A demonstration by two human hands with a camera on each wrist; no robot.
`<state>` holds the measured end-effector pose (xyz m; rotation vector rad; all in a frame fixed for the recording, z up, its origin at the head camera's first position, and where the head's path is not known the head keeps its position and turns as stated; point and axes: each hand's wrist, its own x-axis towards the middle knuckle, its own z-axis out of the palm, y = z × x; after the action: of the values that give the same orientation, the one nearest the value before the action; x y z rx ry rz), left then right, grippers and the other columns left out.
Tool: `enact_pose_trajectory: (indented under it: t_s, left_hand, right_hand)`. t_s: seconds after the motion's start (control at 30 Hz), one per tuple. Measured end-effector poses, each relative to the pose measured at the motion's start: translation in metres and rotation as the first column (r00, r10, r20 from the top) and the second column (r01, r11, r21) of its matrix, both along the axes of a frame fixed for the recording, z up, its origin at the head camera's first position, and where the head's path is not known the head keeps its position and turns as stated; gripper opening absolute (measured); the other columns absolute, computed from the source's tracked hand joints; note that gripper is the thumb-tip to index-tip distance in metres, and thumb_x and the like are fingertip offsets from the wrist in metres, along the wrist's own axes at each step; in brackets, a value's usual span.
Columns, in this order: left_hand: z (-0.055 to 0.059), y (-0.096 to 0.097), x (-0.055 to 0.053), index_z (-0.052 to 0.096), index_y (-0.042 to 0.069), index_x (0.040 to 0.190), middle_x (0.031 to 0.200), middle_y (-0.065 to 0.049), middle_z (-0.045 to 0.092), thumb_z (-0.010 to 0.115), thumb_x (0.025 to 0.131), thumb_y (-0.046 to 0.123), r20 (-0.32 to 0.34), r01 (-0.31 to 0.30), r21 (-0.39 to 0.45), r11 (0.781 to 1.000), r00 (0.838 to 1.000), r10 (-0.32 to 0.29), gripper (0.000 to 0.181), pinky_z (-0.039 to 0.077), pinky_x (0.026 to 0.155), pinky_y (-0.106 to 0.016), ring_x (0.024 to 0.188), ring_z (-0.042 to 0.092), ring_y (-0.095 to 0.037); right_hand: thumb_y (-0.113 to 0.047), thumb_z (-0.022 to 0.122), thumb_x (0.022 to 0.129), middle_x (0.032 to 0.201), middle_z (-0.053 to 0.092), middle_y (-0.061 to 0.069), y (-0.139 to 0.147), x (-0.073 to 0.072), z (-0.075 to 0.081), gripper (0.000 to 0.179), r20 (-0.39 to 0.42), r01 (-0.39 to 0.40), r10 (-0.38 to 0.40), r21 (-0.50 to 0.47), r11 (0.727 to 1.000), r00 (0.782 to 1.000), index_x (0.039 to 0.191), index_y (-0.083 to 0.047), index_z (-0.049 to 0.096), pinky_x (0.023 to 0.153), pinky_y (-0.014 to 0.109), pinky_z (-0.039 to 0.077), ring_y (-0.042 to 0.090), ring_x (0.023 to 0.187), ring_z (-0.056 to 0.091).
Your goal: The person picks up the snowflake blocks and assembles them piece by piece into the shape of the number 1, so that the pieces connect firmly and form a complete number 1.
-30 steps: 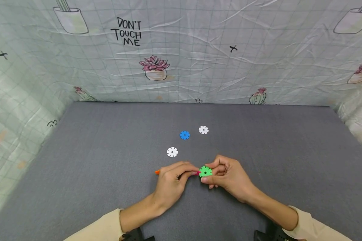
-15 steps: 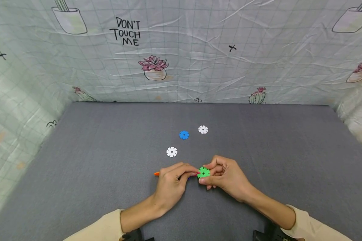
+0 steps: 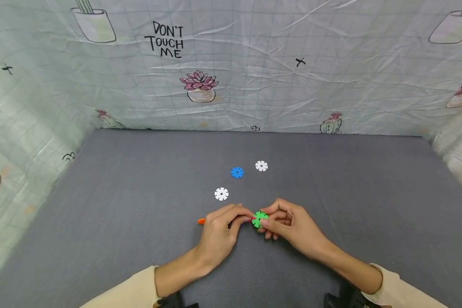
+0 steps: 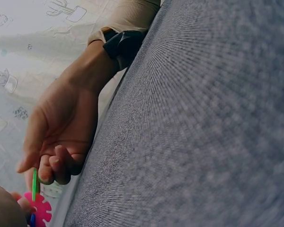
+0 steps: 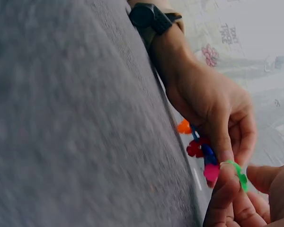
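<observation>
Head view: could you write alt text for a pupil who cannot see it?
A person's right hand holds a green notched disc against a pink piece held by the left hand, over a grey surface. An orange piece shows past the left hand; farther back lie a blue disc and two white discs, before a sheet printed with plants.

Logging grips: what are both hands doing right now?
Left hand: holding a notched pink plastic disc.
Right hand: holding a notched green plastic disc.
</observation>
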<state>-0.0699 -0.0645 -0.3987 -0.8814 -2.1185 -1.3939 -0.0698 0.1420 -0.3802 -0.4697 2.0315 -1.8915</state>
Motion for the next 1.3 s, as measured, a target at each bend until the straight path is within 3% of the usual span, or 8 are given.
enact_pose_trajectory:
  t_s: [0.2,0.43,0.63,0.8,0.9,1.13,1.3]
  left_hand:
    - [0.001,0.001,0.0,0.068,0.006,0.088,0.084,0.001,0.066,0.073,0.082,0.0,0.015,0.006,-0.043,0.999,1.0,-0.005,0.011,0.051,0.074,-0.019,0.08,0.063,-0.008]
    - [0.001,0.002,-0.002,0.064,0.006,0.09,0.088,0.0,0.066,0.083,0.074,0.013,-0.101,0.011,-0.128,0.992,0.995,-0.024,0.026,0.047,0.093,-0.039,0.086,0.065,-0.01]
    - [0.002,0.001,-0.001,0.062,0.01,0.091,0.087,0.005,0.065,0.086,0.07,0.026,-0.136,-0.028,-0.182,0.983,0.991,0.003,0.036,0.048,0.082,-0.028,0.081,0.061,-0.008]
    - [0.0,0.0,0.0,0.062,0.011,0.097,0.087,0.006,0.066,0.086,0.069,0.027,-0.158,-0.046,-0.188,0.981,0.987,0.016,0.04,0.048,0.079,-0.028,0.08,0.062,-0.007]
    - [0.0,0.001,0.0,0.062,0.011,0.099,0.087,0.006,0.066,0.086,0.069,0.025,-0.144,-0.035,-0.175,0.984,0.99,0.01,0.04,0.049,0.076,-0.027,0.079,0.062,-0.007]
    - [0.001,0.002,0.001,0.07,0.008,0.1,0.095,0.004,0.068,0.085,0.072,0.023,-0.025,-0.015,-0.174,0.985,1.0,0.011,0.036,0.049,0.079,-0.022,0.087,0.063,-0.007]
    - [0.0,0.002,0.002,0.072,0.007,0.101,0.095,0.005,0.068,0.086,0.071,0.021,-0.008,-0.033,-0.189,0.981,0.999,0.032,0.036,0.049,0.077,-0.022,0.087,0.062,-0.006]
  right_hand:
    - [-0.012,0.061,0.095,0.089,0.067,0.02,0.005,-0.002,0.002,0.027,0.029,0.017,-0.017,0.001,1.0,0.999,0.114,0.006,0.06,0.061,0.031,0.054,0.02,0.068,0.062]
    - [-0.011,0.063,0.093,0.087,0.066,0.018,0.005,-0.002,0.0,0.032,0.022,0.028,-0.028,0.016,0.999,0.999,0.12,0.004,0.057,0.061,0.033,0.054,0.024,0.068,0.061]
    - [-0.014,0.065,0.092,0.085,0.069,0.013,0.005,0.0,0.001,0.037,-0.015,0.017,-0.016,0.074,0.997,1.0,0.124,0.001,0.052,0.062,0.034,0.054,0.027,0.07,0.063]
    - [-0.016,0.068,0.09,0.087,0.07,0.01,0.004,0.001,0.001,0.039,-0.015,0.028,-0.027,0.099,0.995,1.0,0.124,-0.003,0.053,0.065,0.032,0.053,0.026,0.074,0.064]
    - [-0.015,0.069,0.089,0.087,0.071,0.011,0.003,0.001,0.002,0.04,-0.007,0.042,-0.041,0.079,0.996,0.999,0.124,-0.002,0.053,0.066,0.033,0.053,0.025,0.076,0.065]
    - [-0.014,0.067,0.091,0.084,0.069,0.013,0.004,0.0,0.003,0.036,-0.015,0.074,-0.073,0.074,0.994,0.997,0.121,0.001,0.054,0.064,0.032,0.053,0.024,0.073,0.064]
    - [-0.016,0.068,0.09,0.084,0.07,0.013,0.006,-0.004,0.01,0.033,-0.042,0.153,-0.15,0.098,0.983,0.988,0.115,0.003,0.057,0.064,0.033,0.054,0.027,0.073,0.065]
